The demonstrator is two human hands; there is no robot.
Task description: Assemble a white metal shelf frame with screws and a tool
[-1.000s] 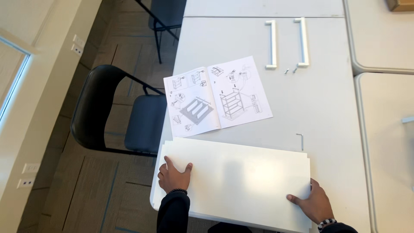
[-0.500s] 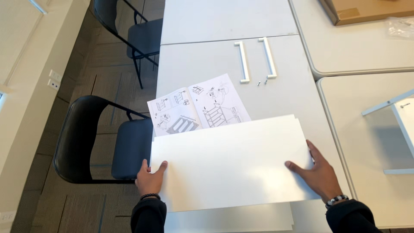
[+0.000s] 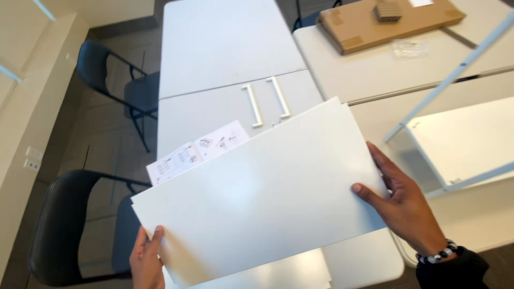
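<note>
Here, both hands, left [image 3: 145, 262] and right [image 3: 404, 206], grip opposite edges of a smooth, flat, rectangular white panel [image 3: 257, 198].

You hold a smooth white panel [image 3: 262, 198] with a faint satin sheen. Beneath it lies a matt paper instruction sheet [image 3: 198, 152] on a dull grey plastic-looking table [image 3: 214, 48]; beyond, plain brown cardboard box [image 3: 385, 21] and glossy white handles [image 3: 266, 101].

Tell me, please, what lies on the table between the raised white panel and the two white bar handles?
In the head view, only the open instruction sheet lies between the white panel and the bar handles; the panel partly covers it.
</note>
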